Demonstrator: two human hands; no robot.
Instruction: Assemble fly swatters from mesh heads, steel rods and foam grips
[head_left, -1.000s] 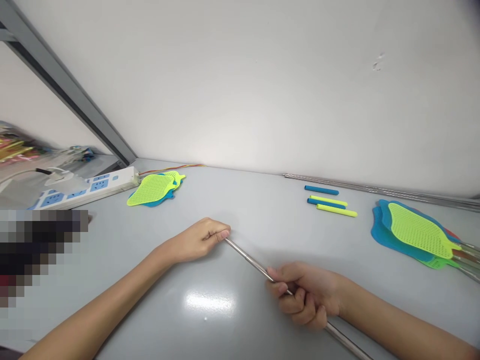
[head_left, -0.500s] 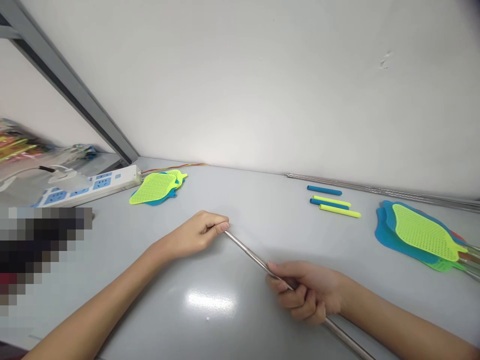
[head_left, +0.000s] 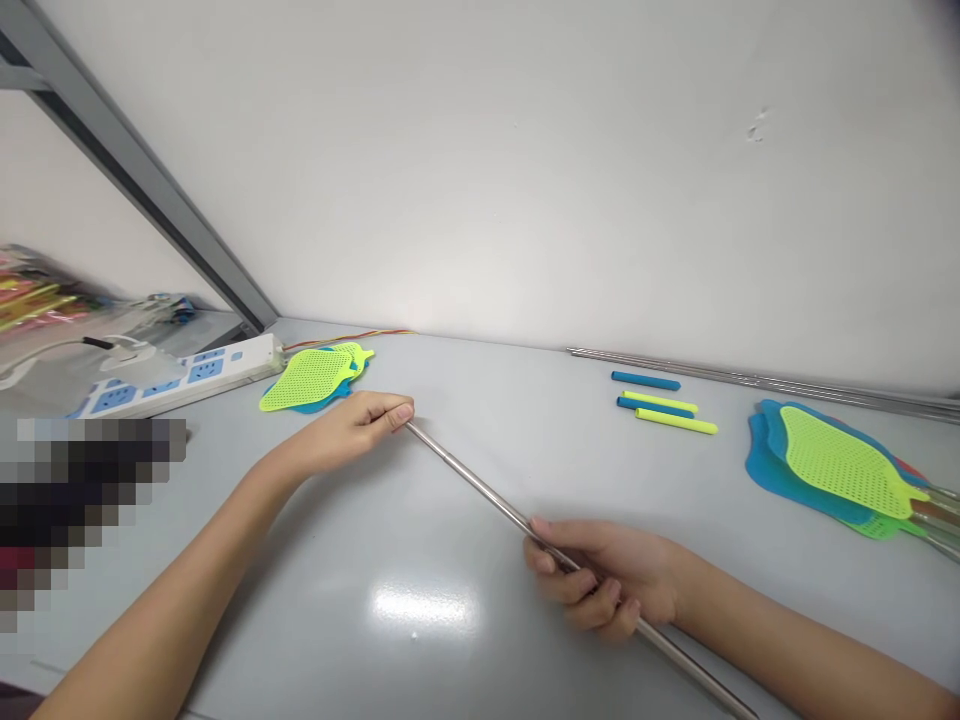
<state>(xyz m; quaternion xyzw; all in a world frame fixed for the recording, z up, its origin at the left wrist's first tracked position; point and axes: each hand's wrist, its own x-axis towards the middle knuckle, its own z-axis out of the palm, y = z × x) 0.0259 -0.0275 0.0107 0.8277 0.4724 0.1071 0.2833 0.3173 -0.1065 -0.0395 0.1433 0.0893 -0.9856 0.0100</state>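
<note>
A thin silvery telescopic metal rod (head_left: 480, 486) slants over the grey table between my hands, with its thicker end running out at the lower right. My left hand (head_left: 367, 425) pinches the thin far tip between thumb and fingers. Lower on the rod, my right hand (head_left: 592, 575) wraps its fingers round the thicker part. Just behind my left hand lie yellow-green and blue fly swatter heads (head_left: 311, 378), loosely stacked. Beyond my right hand are several blue and yellow plastic tubes (head_left: 675, 421).
Several fly swatters (head_left: 847, 460) with yellow, blue and green heads lie at the right. Thin metal rods (head_left: 750, 382) rest along the wall. A white power strip (head_left: 240, 362) with a plugged-in cable sits at the back left, beside a grey metal frame post (head_left: 165, 190).
My left hand has moved left and away from me with the rod's tip. A longer stretch of rod shows between my hands; my right hand has barely shifted.
</note>
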